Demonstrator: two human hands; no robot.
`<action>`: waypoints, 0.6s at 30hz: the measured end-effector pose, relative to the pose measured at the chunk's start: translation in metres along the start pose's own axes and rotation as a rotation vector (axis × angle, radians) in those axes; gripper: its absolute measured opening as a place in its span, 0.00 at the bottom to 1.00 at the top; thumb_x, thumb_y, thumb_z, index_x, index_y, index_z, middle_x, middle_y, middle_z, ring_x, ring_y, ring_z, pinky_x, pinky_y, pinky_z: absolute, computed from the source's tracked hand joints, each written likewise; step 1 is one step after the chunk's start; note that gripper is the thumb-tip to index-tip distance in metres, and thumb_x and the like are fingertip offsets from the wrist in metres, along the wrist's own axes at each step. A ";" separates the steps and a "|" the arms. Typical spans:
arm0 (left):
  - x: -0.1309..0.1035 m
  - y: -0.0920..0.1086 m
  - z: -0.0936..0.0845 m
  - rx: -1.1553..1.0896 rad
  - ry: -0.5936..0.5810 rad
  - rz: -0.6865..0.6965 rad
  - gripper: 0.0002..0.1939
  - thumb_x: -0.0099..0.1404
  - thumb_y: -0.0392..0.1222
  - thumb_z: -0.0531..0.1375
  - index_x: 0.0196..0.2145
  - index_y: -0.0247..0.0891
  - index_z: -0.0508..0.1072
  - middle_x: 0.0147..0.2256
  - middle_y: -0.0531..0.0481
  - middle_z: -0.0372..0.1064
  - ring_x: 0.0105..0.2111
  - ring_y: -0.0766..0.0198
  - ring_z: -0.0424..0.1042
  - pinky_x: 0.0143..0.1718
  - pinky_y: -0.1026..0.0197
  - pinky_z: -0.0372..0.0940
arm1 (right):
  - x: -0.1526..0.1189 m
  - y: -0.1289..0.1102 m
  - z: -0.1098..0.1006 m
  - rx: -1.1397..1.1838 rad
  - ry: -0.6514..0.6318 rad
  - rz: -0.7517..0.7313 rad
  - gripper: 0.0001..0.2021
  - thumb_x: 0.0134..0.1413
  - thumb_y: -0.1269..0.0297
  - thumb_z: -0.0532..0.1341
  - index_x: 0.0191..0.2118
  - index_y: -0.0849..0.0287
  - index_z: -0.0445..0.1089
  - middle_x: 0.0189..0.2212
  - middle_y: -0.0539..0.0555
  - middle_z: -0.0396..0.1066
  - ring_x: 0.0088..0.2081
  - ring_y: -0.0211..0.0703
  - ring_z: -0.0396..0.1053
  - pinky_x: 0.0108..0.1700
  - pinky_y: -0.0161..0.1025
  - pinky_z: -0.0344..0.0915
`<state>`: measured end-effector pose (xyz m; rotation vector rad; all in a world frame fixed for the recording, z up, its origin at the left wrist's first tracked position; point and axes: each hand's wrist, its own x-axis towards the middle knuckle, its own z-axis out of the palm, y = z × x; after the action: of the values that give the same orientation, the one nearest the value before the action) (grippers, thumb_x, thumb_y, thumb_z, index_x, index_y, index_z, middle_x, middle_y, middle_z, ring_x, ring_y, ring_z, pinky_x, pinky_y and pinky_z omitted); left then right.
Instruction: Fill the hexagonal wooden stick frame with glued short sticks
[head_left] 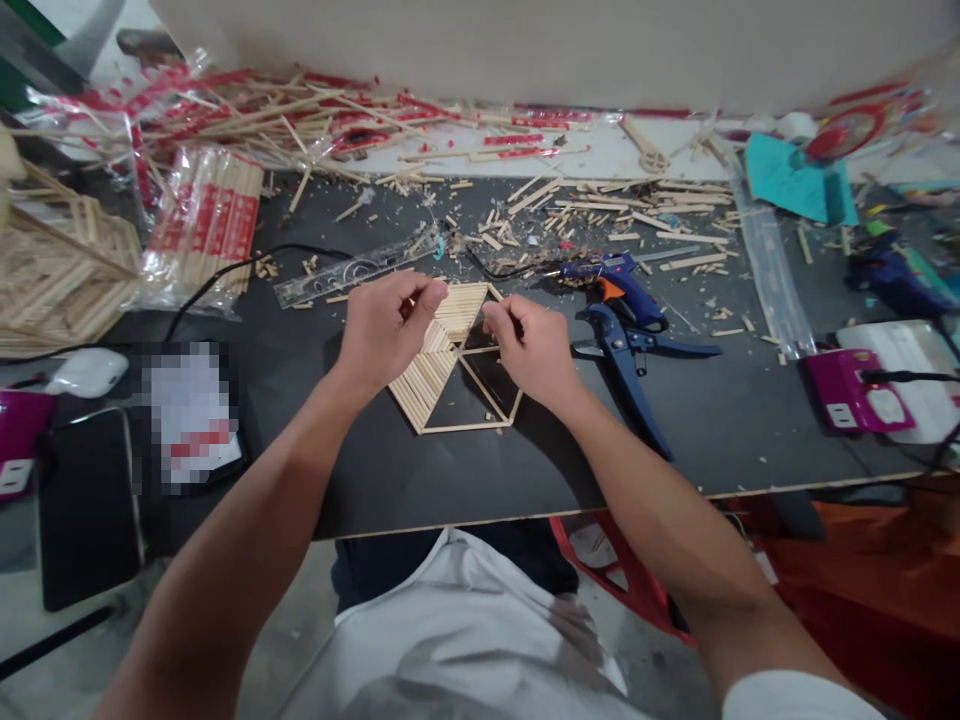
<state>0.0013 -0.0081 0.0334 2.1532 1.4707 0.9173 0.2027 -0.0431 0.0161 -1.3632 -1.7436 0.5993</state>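
On your left you had a white earbud case (88, 372) beyond a black smartphone (88, 510); on your right, a magenta socket adapter (844, 400).

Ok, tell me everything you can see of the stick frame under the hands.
The stick frame is a roughly six-sided outline of pale, thin sticks that look like wood, with spokes meeting near the middle. Towards the top and left, its sections are filled with sticks laid side by side; the bottom and right sections are open, showing the dark tabletop it appears to lie flat on. The left hand and right hand hide parts of its edges; whether either touches it is unclear.
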 end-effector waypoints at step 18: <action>-0.004 -0.003 -0.010 0.126 -0.258 0.174 0.14 0.72 0.42 0.54 0.48 0.38 0.78 0.41 0.45 0.77 0.39 0.57 0.74 0.40 0.58 0.63 | -0.001 0.011 -0.007 0.166 0.009 0.076 0.09 0.65 0.62 0.61 0.45 0.55 0.78 0.35 0.52 0.82 0.33 0.42 0.80 0.39 0.43 0.76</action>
<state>-0.0088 -0.0117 0.0380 2.4167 1.2607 0.5861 0.2143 -0.0421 0.0110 -1.3181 -1.6029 0.7610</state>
